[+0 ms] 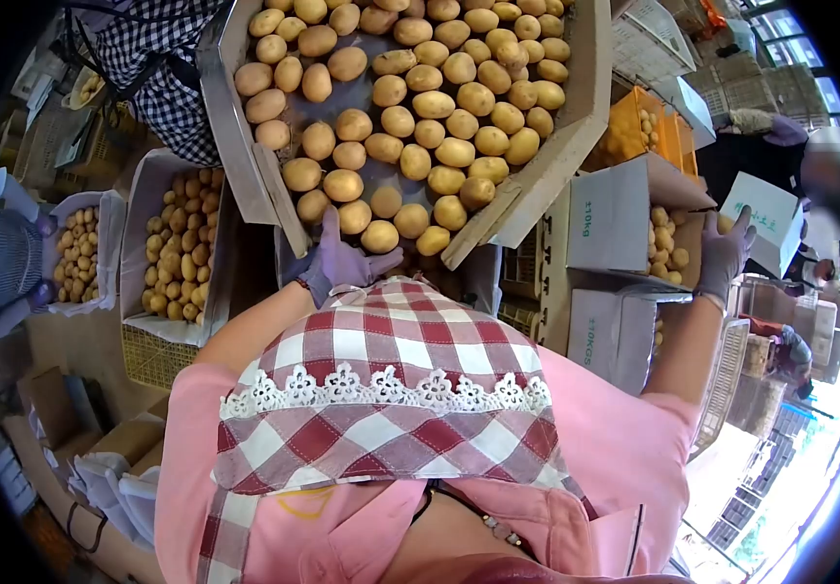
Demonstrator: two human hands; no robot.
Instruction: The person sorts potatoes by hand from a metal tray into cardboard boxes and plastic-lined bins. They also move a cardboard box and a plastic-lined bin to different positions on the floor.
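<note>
My left hand (347, 261), in a pale purple glove, is at the near mouth of the sorting tray (274, 200). Its fingers are spread, just below the nearest potatoes (379, 237), and I see nothing in its grasp. Out to the right, my right hand (725, 255), gloved alike, is raised beside an open carton (607, 219) of potatoes. A small yellowish potato (725, 223) shows between its thumb and fingers. One fingertip overlaps a white carton flap (770, 222) with green print. Many loose potatoes fill the tray, with patches of its metal floor showing between them.
A lined crate (132, 282) of potatoes stands left of the tray; another lined box (113, 248) is farther left by a co-worker (1, 258). A second carton (603, 336) sits nearer me on the right. Behind are an orange crate (683, 141) and another person (731, 161).
</note>
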